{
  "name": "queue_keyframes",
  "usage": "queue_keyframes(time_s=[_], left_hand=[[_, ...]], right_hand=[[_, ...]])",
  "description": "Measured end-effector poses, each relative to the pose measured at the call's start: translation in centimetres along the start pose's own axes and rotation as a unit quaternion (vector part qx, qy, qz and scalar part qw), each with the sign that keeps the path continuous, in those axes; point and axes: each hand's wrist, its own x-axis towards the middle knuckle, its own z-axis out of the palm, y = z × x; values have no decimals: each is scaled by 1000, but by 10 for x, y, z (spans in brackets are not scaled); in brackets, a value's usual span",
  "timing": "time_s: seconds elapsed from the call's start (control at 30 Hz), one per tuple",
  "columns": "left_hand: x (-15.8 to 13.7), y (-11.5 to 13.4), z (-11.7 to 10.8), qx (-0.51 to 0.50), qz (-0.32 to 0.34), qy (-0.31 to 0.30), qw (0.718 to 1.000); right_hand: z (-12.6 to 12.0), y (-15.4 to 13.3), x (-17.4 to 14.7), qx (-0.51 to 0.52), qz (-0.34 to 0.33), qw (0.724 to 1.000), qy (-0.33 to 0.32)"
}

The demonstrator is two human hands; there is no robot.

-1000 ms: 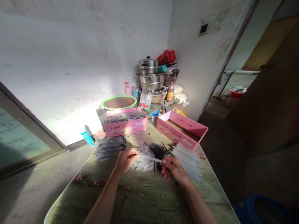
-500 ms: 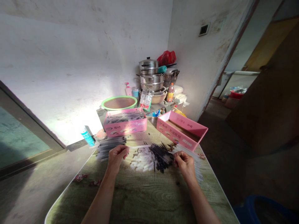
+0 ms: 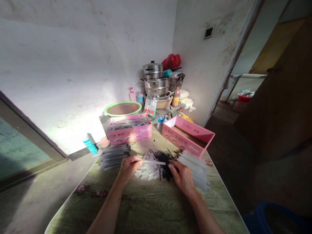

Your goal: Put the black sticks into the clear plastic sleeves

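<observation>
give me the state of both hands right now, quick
Left hand: closed, holding a white tube near one end.
Right hand: bent over the black sticks; can't tell if it grips any.

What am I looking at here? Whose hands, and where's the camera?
No machine: these are a person's bare hands, seen from a camera worn on their head. The left hand holds a pale tube by one end; the right hand is near its other end, though whether it grips anything is hard to tell. On the table lie white pieces and black sticks in the middle, grey tubes to the left and whitish tubes to the right. Behind them stand two pink boxes.
</observation>
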Motion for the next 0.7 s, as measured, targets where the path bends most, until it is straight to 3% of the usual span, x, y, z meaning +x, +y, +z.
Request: queue_keyframes(time_s=[0.13,0.3,0.47,0.6,0.7], left_hand=[[-1,2,7,20,9,-45,999],[1,-9,8,48,55,-35,997],[5,-16,8,139,142,24,980],[7,-17,8,216,178,30,960],[9,-18,10,241,183,18,953]], right_hand=[[2,-12,-2,3,-72,996,-47],[-1,-13,1,3,-64,996,-62],[-37,18,6,-107,15,992,70],[-70,45,5,-272,136,940,152],[-78,59,2,-330,152,917,162]])
